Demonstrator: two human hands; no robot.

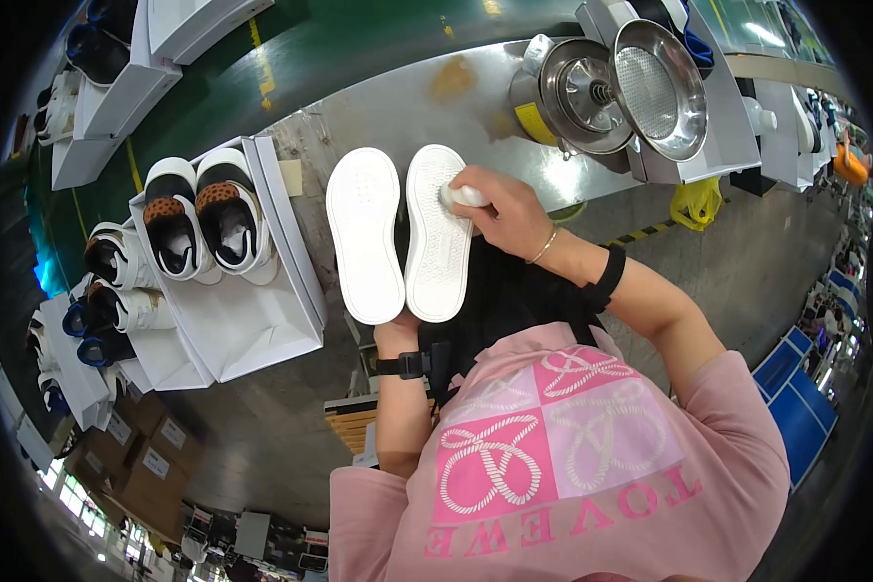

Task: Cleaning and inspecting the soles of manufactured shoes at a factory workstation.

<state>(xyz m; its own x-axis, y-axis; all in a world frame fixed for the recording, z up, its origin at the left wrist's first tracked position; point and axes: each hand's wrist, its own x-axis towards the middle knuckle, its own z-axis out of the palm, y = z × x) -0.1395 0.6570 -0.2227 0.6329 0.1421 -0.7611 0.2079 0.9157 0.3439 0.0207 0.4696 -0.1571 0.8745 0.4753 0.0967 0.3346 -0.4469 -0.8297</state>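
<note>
Two shoes are held side by side with their white soles up, the left sole (364,233) and the right sole (437,257). My left hand (398,335) is closed around them from beneath at the near end, and most of its fingers are hidden behind the soles. With my right hand (510,215) I pinch a small white wad (467,197), perhaps cloth, against the upper part of the right sole. Left of these shoes, a white box (252,339) holds a pair of white shoes (204,215) with black and brown-spotted parts.
On the metal bench (378,107) stands a steel solvent can (582,97) with a dished top, next to a round steel dish (660,92). More boxed shoes (116,257) line the left side. A yellow bag (696,202) hangs below the bench. Brown cartons (155,466) are stacked at lower left.
</note>
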